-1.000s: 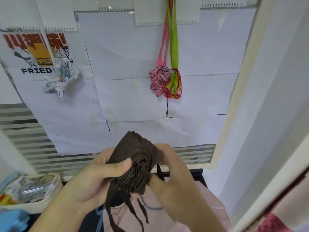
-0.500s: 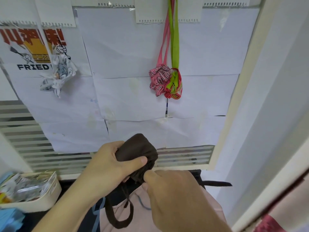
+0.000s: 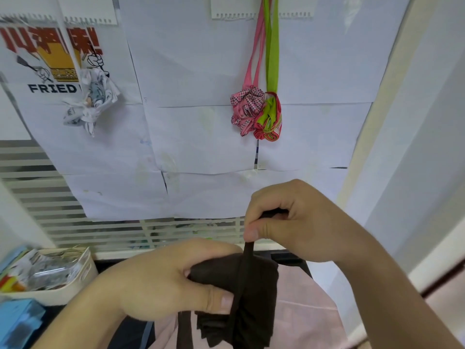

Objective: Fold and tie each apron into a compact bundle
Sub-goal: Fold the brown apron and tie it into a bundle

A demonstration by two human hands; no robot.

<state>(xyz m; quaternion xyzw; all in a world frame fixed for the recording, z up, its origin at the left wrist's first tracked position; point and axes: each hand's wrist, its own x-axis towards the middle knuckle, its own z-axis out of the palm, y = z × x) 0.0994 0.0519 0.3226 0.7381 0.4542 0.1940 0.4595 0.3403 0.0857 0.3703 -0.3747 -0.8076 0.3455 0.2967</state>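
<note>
Left hand [image 3: 163, 280] fingers grip bunched brown apron [image 3: 254, 298]; right hand [image 3: 297, 222] pinches strap [image 3: 245, 268] taut.

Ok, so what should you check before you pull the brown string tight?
1. Left hand grips the brown apron bundle: ok.
2. Right hand pinches the strap: ok.
3. Strap runs straight and taut across the bundle: ok.
4. Folds stay tucked: not ok, loose edges poke out at the bottom.
5. Knot already formed: cannot tell.
6. Second strap end hanging free: ok.
</note>
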